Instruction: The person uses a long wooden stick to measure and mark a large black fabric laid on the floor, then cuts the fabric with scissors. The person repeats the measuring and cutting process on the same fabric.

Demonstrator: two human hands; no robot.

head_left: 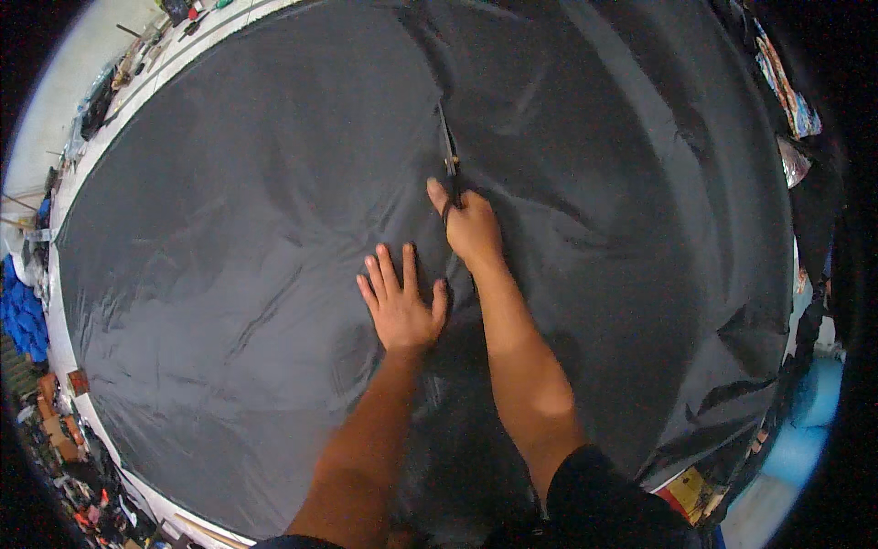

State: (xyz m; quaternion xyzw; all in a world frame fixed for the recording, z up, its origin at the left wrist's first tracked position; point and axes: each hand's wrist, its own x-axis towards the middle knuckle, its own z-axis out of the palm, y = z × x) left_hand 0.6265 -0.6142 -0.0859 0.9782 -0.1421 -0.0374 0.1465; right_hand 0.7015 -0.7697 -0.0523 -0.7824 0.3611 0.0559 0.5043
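Note:
A large sheet of black fabric [229, 183] lies spread over the table, with creases running through it, mostly on the right side. My right hand [476, 231] grips a pair of scissors [451, 163] by the handles, blades pointing to the far side. The blades lie at the sheet's middle, along a line or fold in it; whether the cloth is between them I cannot tell. Nearer to me and to the left, my left hand [401, 306] rests flat on the fabric, fingers spread, holding nothing.
A white table edge [69, 320] shows along the left rim. Beyond it sit a blue bundle [23, 311] and a jumble of small items [69, 457]. At the lower right are a light-blue roll [805, 412] and a yellow and red piece [690, 494].

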